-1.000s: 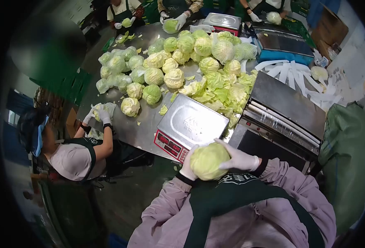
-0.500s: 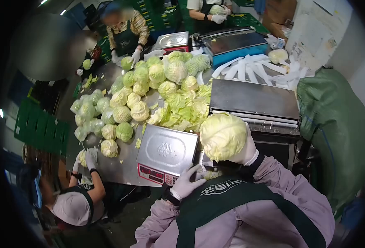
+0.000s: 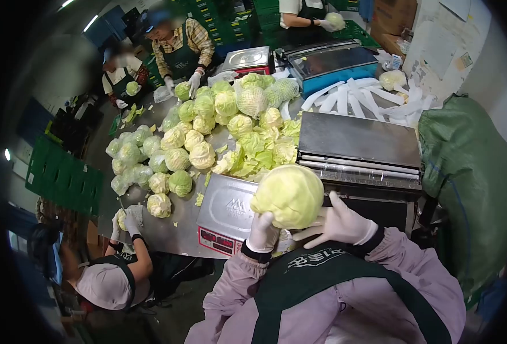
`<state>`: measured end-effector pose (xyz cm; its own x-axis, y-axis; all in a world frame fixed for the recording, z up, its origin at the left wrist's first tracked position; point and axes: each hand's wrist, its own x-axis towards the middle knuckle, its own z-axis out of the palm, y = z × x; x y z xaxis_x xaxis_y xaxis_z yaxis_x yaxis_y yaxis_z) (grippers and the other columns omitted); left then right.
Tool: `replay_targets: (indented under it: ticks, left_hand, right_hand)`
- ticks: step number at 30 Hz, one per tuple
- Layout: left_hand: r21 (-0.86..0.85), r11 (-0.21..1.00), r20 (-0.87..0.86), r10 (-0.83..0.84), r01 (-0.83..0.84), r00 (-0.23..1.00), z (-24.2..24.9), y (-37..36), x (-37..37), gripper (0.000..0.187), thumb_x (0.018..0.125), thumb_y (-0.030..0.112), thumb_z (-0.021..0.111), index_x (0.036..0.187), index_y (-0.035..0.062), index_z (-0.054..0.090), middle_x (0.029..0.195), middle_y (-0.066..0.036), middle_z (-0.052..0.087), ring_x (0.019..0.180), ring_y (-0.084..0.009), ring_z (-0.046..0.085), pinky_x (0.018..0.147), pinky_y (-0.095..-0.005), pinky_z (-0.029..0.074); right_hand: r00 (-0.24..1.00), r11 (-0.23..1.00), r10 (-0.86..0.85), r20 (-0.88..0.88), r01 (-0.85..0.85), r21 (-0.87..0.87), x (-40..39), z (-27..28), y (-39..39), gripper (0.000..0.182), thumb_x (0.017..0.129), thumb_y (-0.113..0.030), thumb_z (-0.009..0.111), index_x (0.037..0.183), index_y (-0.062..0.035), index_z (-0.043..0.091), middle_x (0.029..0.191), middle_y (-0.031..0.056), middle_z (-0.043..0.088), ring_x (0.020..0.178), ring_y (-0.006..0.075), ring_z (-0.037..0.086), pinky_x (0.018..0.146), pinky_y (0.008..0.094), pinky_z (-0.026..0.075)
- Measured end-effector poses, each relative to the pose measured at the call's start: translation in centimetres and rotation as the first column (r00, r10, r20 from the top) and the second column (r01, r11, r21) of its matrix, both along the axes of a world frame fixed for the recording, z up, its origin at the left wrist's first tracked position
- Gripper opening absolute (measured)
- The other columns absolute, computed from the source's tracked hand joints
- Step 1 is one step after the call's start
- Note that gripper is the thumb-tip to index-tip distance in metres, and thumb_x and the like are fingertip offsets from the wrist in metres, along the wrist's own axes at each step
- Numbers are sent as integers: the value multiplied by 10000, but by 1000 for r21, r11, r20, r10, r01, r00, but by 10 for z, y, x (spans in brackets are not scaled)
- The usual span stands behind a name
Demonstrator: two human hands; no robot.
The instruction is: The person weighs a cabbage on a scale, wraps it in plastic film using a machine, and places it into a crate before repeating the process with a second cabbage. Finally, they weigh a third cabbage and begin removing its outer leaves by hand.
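A large pale green cabbage is held up in front of my apron, overlapping the right side of the scale in this view. My left hand, white-gloved, cups it from the lower left with the fingers partly hidden behind it. Off its lower right side, my right hand is open with spread fingers, the fingertips right at the leaves. Below and left of the cabbage lies the steel-topped scale with its red display panel. Loose leaves are heaped just beyond the scale.
Many cabbages, some in clear wrap or netting, cover the steel table. A wrapping machine stands right, beside a large green sack. White foam strips lie behind it. Co-workers stand around the table.
The cabbage has come left and nearer the scale. My left hand has gone from the scale's edge to the cabbage, while my right hand has loosened and spread its fingers.
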<state>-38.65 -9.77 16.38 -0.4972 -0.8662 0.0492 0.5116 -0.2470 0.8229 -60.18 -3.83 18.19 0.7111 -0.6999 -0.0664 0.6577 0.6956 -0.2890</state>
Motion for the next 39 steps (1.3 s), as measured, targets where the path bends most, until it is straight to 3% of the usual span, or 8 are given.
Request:
replay_targets:
  ticks: [2, 4, 6, 7, 14, 18, 20, 39]
  left_hand:
    - [365, 929, -268, 47, 57, 962, -6, 3, 1, 980, 778, 478, 744, 1484, 62, 205, 1455, -142, 375, 1311, -318, 421, 1090, -447, 384]
    - [378, 920, -323, 27, 103, 946, -16, 3, 4, 894, 832, 535, 659, 1472, 72, 241, 1468, -140, 371, 1315, -342, 419, 1065, -493, 411]
    - [406, 892, -429, -5, 198, 903, -10, 4, 0, 887, 846, 603, 590, 1481, 98, 232, 1475, -150, 357, 1321, -351, 411, 1046, -540, 414]
    - [442, 885, -365, 33, 142, 930, -10, 6, -1, 889, 840, 669, 535, 1486, 137, 235, 1480, -158, 346, 1326, -368, 399, 1040, -579, 401]
    - [472, 842, -486, 1, 262, 874, -15, 9, 0, 877, 826, 699, 524, 1484, 188, 252, 1475, -150, 354, 1316, -373, 406, 1024, -588, 402]
    - [501, 820, -490, 4, 278, 872, -9, 11, -2, 857, 826, 715, 501, 1466, 183, 294, 1454, -133, 382, 1293, -344, 434, 995, -562, 428]
    - [519, 805, -506, 18, 288, 862, -8, 12, -5, 851, 827, 719, 494, 1460, 182, 308, 1444, -127, 394, 1285, -329, 443, 991, -549, 434]
    - [592, 770, -448, 67, 239, 892, -12, 19, -8, 866, 807, 734, 507, 1453, 185, 325, 1429, -93, 411, 1272, -279, 449, 1024, -498, 410]
  right_hand:
    - [832, 970, -43, -553, -97, -221, -6, 9, 5, 760, 969, -616, 281, 1418, -6, 343, 1387, 236, 459, 1248, 353, 499, 1016, 472, 432]
    - [781, 948, -159, -604, -51, -315, -11, 7, 8, 570, 1016, -459, 372, 1324, 11, 466, 1220, 186, 600, 1066, 260, 622, 902, 351, 509]
    - [477, 841, -426, -769, -106, -531, -12, 6, 8, 399, 1024, -285, 432, 1256, 25, 529, 1085, 161, 655, 954, 206, 647, 864, 326, 518]
    - [466, 848, -481, -743, 33, -528, -8, 11, 8, 285, 983, -187, 546, 1155, 35, 593, 946, 78, 665, 842, 106, 615, 790, 258, 504]
    - [129, 660, -750, -649, 96, -745, 8, 16, -1, 180, 890, -104, 644, 1037, -1, 653, 929, 79, 667, 794, 101, 633, 736, 245, 507]
    - [53, 501, -865, -499, 52, -864, 15, 34, -11, 230, 797, -45, 723, 1022, -40, 671, 943, 67, 638, 811, 143, 631, 733, 270, 503]
    - [-26, 269, -963, -268, -160, -950, 17, 36, -18, 283, 750, -59, 757, 1021, -57, 678, 979, 70, 620, 858, 193, 614, 768, 300, 497]
    - [-79, 85, -995, -58, -400, -913, 25, 27, -35, 86, 745, -116, 721, 821, -89, 692, 843, 42, 632, 801, 241, 624, 698, 339, 505]
